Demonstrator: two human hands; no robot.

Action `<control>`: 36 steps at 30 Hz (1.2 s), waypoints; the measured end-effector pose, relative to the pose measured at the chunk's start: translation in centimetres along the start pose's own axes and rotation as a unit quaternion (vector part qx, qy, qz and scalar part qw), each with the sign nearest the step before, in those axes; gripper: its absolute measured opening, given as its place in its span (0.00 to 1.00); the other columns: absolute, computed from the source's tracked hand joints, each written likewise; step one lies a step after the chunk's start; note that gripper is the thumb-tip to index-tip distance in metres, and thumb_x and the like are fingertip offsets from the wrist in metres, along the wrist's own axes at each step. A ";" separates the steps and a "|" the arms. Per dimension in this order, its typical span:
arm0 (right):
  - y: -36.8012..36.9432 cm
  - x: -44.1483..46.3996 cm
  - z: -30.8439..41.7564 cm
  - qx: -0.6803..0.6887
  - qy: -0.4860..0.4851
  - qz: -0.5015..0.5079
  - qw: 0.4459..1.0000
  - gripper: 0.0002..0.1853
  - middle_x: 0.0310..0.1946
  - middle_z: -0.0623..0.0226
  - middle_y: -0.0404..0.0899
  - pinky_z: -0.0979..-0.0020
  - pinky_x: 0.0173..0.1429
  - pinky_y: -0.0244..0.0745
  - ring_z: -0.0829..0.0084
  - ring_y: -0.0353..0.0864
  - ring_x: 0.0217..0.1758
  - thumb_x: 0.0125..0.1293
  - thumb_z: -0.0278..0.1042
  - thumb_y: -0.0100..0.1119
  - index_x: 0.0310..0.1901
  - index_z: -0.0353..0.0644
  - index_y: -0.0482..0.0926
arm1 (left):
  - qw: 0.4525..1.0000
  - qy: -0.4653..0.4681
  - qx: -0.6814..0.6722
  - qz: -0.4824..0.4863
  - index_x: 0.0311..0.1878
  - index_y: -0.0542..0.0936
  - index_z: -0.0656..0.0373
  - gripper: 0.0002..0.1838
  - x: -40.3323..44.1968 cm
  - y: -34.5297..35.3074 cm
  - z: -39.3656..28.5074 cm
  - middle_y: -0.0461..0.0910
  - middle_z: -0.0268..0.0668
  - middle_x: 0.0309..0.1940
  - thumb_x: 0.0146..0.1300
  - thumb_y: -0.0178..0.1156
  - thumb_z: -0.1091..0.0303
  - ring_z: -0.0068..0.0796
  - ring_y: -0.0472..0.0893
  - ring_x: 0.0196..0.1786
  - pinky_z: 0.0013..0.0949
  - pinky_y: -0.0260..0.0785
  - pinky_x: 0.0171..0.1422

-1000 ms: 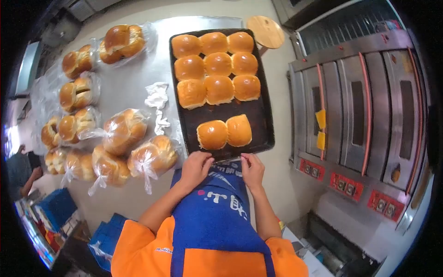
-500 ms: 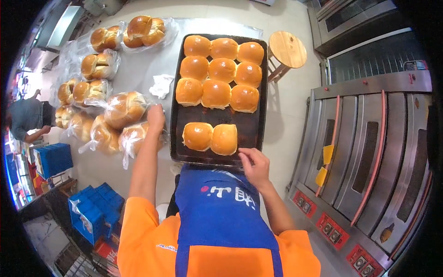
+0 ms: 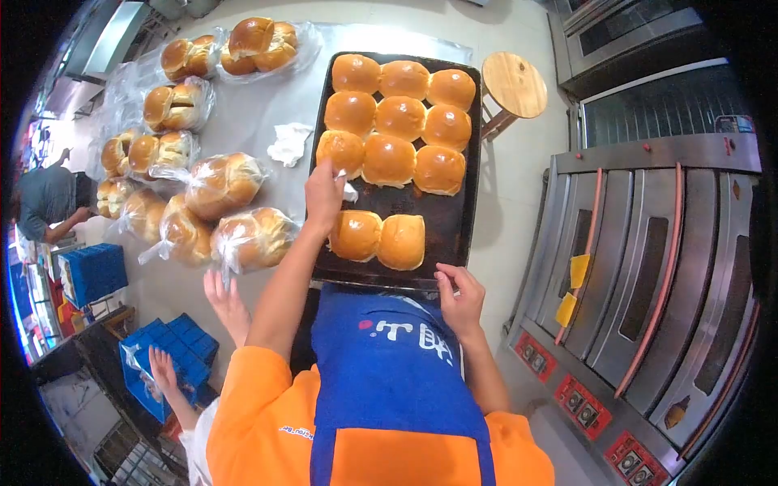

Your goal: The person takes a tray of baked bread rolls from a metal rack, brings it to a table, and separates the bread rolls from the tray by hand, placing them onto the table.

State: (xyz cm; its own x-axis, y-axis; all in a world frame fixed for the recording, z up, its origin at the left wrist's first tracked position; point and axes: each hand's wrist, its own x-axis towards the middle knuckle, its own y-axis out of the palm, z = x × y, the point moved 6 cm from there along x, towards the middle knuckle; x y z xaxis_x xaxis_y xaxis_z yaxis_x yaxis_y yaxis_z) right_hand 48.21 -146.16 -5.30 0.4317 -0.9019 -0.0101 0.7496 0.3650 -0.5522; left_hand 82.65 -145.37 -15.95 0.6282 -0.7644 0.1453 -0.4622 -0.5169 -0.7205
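- Our left hand (image 3: 324,197): pinched nearly closed, back up, gripping a crumpled white scrap (image 3: 350,193), paper or film, can't tell which. It's over the tray's left side, between the bun block and the pair.
- Our right hand (image 3: 462,300): loosely curled, small thumb-index gap, nothing seen in it. Near tray's bottom-right corner; contact unclear.
- Tray (image 3: 444,223): dark, rectangular, raised rim. We count nine glossy domed buns (image 3: 399,117), three by three, plus a joined pair (image 3: 356,235) nearest us.
- Left: smooth metal table (image 3: 284,101), second white wad (image 3: 289,144), bread in clear knotted bags (image 3: 226,185).
- Another person's hands (image 3: 227,304): spread, below bags.
- Blue apron (image 3: 397,364): white characters, skewed, we can't read them. Orange shirt (image 3: 263,405): lettering too small.
- Right: round wooden stool (image 3: 515,85), brushed-steel oven (image 3: 640,243), red knob panels.
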 end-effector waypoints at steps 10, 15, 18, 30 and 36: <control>0.7 0.6 0.5 0.017 -0.001 -0.009 1.000 0.06 0.34 0.56 0.86 0.65 0.41 0.79 0.60 0.86 0.35 0.67 0.23 0.65 0.43 0.35 0.86 | 0.999 -0.033 -0.022 0.012 0.36 0.78 0.64 0.13 0.8 -2.6 0.6 0.82 0.45 0.28 0.56 0.73 0.70 0.45 0.82 0.31 0.42 0.74 0.38; 0.2 1.6 1.0 0.004 -0.004 -0.020 1.000 0.06 0.35 0.56 0.86 0.66 0.42 0.80 0.60 0.86 0.35 0.67 0.23 0.65 0.44 0.35 0.86 | 0.998 -0.065 -0.005 -0.001 0.35 0.76 0.63 0.13 0.4 0.1 0.3 0.80 0.46 0.29 0.56 0.73 0.71 0.50 0.82 0.34 0.44 0.73 0.41; -0.4 1.2 0.9 0.004 -0.003 -0.041 0.999 0.06 0.34 0.56 0.86 0.66 0.41 0.79 0.60 0.86 0.35 0.67 0.23 0.65 0.44 0.35 0.86 | 0.993 -0.077 0.091 -0.022 0.35 0.74 0.61 0.11 -0.4 -1.9 1.7 0.78 0.47 0.28 0.56 0.69 0.73 0.56 0.79 0.34 0.50 0.70 0.41; -0.5 1.3 1.2 -0.018 -0.031 -0.017 0.999 0.06 0.33 0.57 0.85 0.64 0.38 0.78 0.59 0.85 0.33 0.66 0.23 0.66 0.44 0.37 0.86 | 0.979 -0.031 0.181 -0.088 0.38 0.74 0.60 0.11 2.9 -7.0 2.2 0.77 0.47 0.37 0.56 0.68 0.72 0.54 0.79 0.42 0.51 0.71 0.46; -0.2 1.4 -0.3 -0.055 -0.004 0.006 0.998 0.06 0.30 0.57 0.83 0.64 0.34 0.75 0.59 0.82 0.30 0.67 0.24 0.66 0.44 0.38 0.86 | 0.959 -0.059 0.275 0.020 0.42 0.77 0.64 0.07 5.0 -5.1 12.7 0.78 0.53 0.41 0.61 0.63 0.75 0.59 0.79 0.45 0.55 0.73 0.50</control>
State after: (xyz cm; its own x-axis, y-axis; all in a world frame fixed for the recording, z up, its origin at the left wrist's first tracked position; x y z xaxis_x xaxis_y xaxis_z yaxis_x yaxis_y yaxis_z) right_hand 48.52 -147.58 -5.41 0.4443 -0.8958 -0.0099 0.6849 0.3468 -0.6408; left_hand 96.08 -141.67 -20.20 0.6984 -0.7136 0.0556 -0.1074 -0.1813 -0.9776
